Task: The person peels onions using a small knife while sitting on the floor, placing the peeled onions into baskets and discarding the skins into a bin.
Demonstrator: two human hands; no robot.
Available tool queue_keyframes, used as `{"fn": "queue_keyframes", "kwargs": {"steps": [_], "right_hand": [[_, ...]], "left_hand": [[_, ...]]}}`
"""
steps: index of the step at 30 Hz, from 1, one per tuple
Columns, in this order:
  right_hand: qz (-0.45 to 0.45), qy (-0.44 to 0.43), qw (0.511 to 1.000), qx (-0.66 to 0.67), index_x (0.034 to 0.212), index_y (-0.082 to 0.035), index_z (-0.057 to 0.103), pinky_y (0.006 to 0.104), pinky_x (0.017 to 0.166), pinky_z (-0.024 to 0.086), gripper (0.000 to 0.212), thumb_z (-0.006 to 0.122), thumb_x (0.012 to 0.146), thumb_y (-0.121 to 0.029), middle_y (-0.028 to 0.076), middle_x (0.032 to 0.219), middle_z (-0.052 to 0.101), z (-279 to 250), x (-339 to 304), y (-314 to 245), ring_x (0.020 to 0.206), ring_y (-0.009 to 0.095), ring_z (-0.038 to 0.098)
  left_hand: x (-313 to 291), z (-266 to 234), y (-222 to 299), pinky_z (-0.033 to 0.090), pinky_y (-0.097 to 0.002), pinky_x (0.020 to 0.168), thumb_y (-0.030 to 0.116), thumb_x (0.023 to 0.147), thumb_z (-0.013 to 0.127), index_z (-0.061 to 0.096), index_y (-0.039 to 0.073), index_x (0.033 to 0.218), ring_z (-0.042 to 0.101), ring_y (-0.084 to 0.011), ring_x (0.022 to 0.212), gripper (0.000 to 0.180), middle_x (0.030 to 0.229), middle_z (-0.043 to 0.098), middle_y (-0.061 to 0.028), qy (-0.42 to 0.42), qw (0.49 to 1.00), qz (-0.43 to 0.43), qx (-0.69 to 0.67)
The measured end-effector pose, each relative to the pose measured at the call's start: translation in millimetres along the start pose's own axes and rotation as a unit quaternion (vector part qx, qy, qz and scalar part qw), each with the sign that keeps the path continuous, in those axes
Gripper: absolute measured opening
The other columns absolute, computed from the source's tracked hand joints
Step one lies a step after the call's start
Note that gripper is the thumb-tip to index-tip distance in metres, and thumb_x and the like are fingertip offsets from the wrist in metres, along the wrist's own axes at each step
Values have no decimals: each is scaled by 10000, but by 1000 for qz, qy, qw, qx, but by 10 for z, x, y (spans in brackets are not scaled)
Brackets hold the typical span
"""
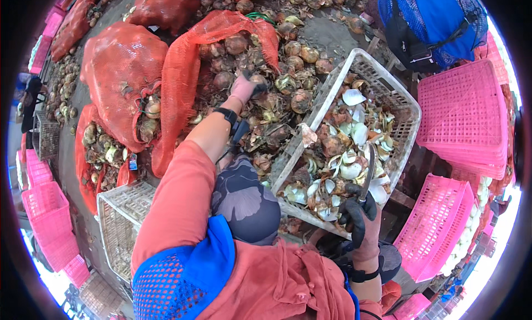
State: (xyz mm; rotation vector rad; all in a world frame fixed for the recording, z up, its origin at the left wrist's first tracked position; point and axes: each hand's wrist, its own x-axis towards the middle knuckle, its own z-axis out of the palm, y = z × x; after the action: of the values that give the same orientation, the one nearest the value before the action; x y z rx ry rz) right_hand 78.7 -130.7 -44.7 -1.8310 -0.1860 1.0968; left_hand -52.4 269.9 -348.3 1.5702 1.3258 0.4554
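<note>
My left hand [244,90], in a pink glove with dark fingers, reaches into a heap of unpeeled onions [302,101]. Its thumb and fingers are around an onion [257,80] at the near side of an open red mesh sack [183,70]. In my right hand [360,219], gloved in the same colours, is a curved knife [368,173]. Its blade points away from me, over a pale plastic crate [320,112]. Onion peels and cut pieces [352,159] lie inside this crate, with a few brownish onions among them.
Full red mesh sacks [122,76] stand at the left and far left. Stacked pink crates [463,117] rise at the right, near a blue mesh bag [432,20]. Another pale crate [119,220] sits at the near left. Loose onions [61,87] cover part of the floor.
</note>
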Motion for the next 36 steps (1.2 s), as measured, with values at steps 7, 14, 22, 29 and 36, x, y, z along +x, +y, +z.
{"fn": "queue_keyframes", "kwargs": {"steps": [7, 14, 22, 29, 36], "right_hand": [[-71, -25, 997, 24, 1130, -29, 616, 197, 481, 365, 261, 647, 904, -157, 11, 776, 638, -30, -272, -38, 602, 66, 548], [-243, -74, 965, 72, 1137, -7, 589, 261, 689, 494, 293, 670, 860, -57, 55, 939, 678, -174, -460, 279, 791, 141, 638], [-477, 66, 859, -172, 1040, -42, 621, 385, 635, 490, 214, 673, 882, -176, 162, 810, 650, -366, -975, -15, 704, 346, 643], [-459, 96, 864, -186, 1136, 6, 590, 357, 668, 516, 281, 652, 875, -78, 171, 896, 677, -615, -1103, 158, 750, 324, 667], [-457, 104, 860, -203, 1065, 25, 621, 353, 665, 502, 237, 685, 871, -94, 175, 830, 657, -633, -1066, 237, 705, 304, 631]], "left_hand": [[-652, -625, 658, 551, -519, 855, 471, 887, 583, 655, 112, 1108, 672, -284, 962, 429, 1075, 699, -89, -305, 676, -127, -658], [-1472, -916, 2070, 413, -586, 1064, 475, 908, 596, 515, 67, 1346, 547, -356, 1237, 604, 1342, 566, -150, -439, 618, 6, -653], [-2741, -630, 3212, 474, -373, 1011, 134, 778, 663, 476, 30, 1368, 588, -250, 1172, 628, 1276, 586, -113, -454, 730, 209, -466], [-3248, -181, 3257, 478, -419, 974, 197, 765, 668, 462, 2, 1371, 598, -295, 1094, 668, 1223, 593, -150, -503, 698, 189, -473], [-3222, -21, 3086, 507, -429, 909, 301, 686, 725, 445, -10, 1378, 619, -331, 1018, 809, 1180, 604, -189, -503, 705, 185, -464]]}}
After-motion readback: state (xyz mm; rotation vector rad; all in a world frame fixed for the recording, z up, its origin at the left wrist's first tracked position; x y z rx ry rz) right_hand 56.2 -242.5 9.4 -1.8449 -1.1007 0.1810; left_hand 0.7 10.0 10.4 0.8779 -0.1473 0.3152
